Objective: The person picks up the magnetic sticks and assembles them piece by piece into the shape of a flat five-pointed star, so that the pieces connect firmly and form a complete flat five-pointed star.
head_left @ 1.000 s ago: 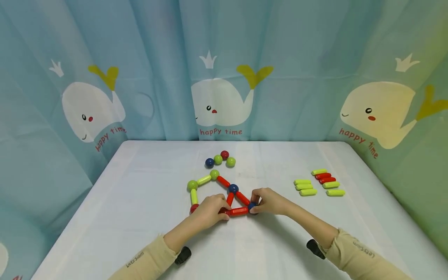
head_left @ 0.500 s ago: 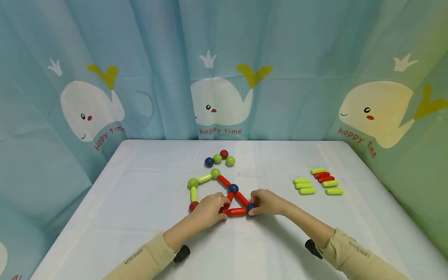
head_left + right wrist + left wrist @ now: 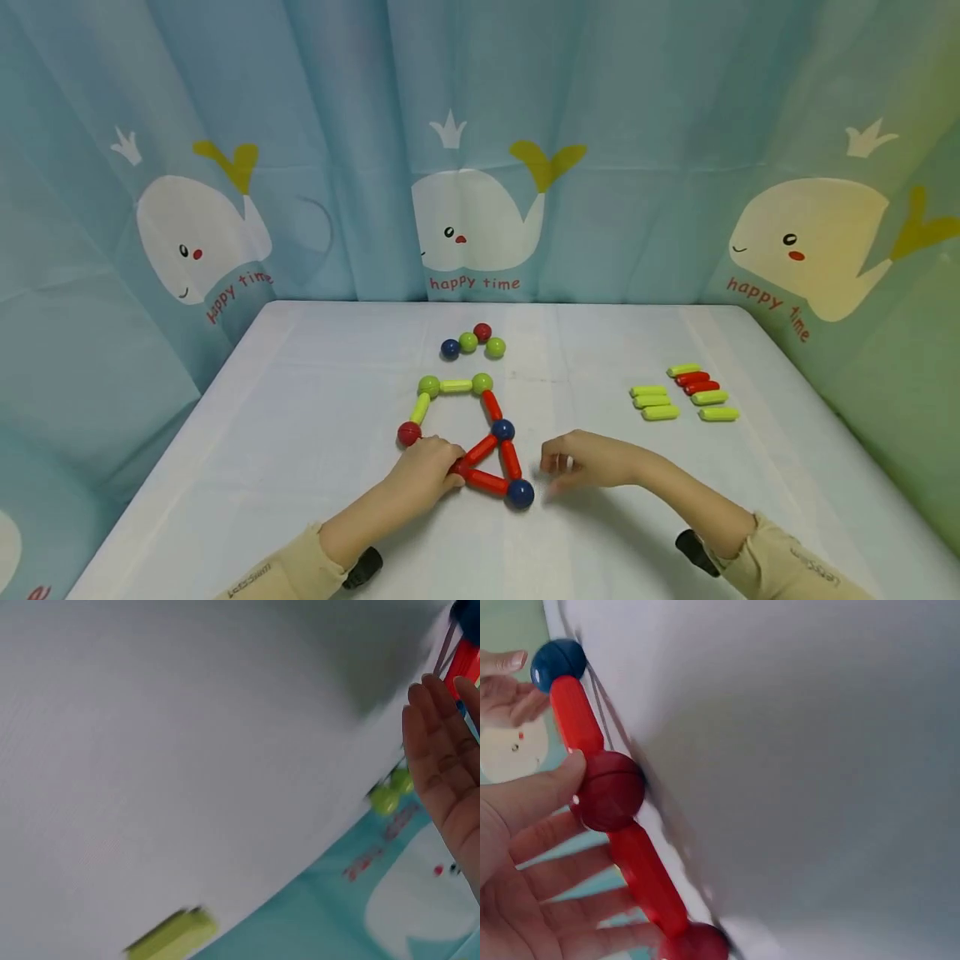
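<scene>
A flat frame of magnetic rods and balls lies on the table. My left hand (image 3: 423, 477) pinches its red ball (image 3: 611, 791), thumb on the near side and the other fingers behind. From that ball one red rod (image 3: 487, 482) runs to a blue ball (image 3: 520, 493), another to a second blue ball (image 3: 503, 429). A further red rod (image 3: 649, 881), hidden by the hand in the head view, leads to another red ball (image 3: 409, 433). Green rods and green balls (image 3: 429, 386) form the far side. My right hand (image 3: 592, 459) holds nothing, its fingers loosely bent beside the near blue ball.
Behind the frame sit several loose balls, among them a blue ball (image 3: 450, 349) and a red ball (image 3: 482, 332). Loose green rods (image 3: 660, 412) and red rods (image 3: 702, 387) lie at the right. A whale-print curtain (image 3: 480, 217) hangs around the white table (image 3: 315, 367).
The frame has turned clockwise, its near blue ball swinging toward me. My right hand has let go of that ball and stands apart from it; my left hand has shifted slightly left, still pinching.
</scene>
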`<state>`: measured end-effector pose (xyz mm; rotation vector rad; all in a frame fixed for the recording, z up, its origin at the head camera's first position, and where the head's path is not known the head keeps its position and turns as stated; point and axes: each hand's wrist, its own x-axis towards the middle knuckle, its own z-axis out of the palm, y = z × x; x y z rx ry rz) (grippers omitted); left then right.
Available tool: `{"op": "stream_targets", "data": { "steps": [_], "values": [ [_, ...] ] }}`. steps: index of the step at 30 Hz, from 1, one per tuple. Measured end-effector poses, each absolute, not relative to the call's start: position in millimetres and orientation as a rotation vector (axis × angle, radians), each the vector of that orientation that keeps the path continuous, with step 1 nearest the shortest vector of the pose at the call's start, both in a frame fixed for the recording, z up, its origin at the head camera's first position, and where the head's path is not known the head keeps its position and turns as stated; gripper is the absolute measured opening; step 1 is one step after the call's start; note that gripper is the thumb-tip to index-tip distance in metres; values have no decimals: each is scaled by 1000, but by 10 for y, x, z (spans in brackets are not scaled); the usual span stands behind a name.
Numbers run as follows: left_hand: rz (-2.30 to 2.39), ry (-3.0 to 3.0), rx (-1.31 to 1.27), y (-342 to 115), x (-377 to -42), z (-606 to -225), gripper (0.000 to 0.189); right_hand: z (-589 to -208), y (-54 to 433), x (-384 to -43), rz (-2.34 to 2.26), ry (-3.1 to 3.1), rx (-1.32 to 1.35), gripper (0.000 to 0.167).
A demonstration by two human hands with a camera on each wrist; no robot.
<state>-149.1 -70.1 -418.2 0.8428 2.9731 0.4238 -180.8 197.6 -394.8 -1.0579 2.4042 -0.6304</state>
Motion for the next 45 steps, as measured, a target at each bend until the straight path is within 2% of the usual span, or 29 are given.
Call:
{"op": "stream_targets", "data": {
  "steps": [8, 12, 25, 35, 45],
  "values": [
    [545, 2848, 965, -952, -1587, -4263, 25, -3859, 2513, -2049, -685, 2594, -981, 18],
    [579, 2765, 983, -1055, -1657, -4253, 26, -3853, 2730, -2131, -659, 2732, -967, 15],
    [535, 2580, 1105, -1174, -1997, -4201, 28, -3882, 3263, -2294, -288, 2956, -840, 18],
    [510, 2743, 1128, -1208, -2034, -4207, 30, -4082, 3374, -2293, -211, 2973, -862, 20],
    [473, 2787, 1154, -978, -1946, -4180, 20, -4112, 3167, -2226, -221, 2972, -801, 18]
  ]
}}
